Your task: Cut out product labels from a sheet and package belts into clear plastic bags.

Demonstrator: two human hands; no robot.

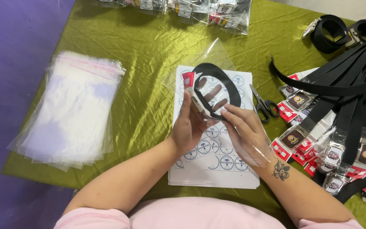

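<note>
Belt: coiled black belt point(215, 87) with red-tagged buckle, half inside clear bag point(217, 63), held above sticker sheets point(217, 169)
Left hand point(189, 127): fingers closed on buckle end
Right hand point(244, 133): pinching bag edge; partly inside it
Beside: scissors point(264, 104) right; bag stack point(70, 110) left
Far: loose belts point(339, 118); packed belts point(200, 9); green cloth point(149, 55)

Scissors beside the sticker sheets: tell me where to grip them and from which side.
Take the scissors by the black handle loops, coming from the near right. They lie flat on the green cloth with the loops toward the belts and the blades pointing up-left along the edge of the sticker sheets. Coming from that side probably keeps fingers off the blades.
</note>
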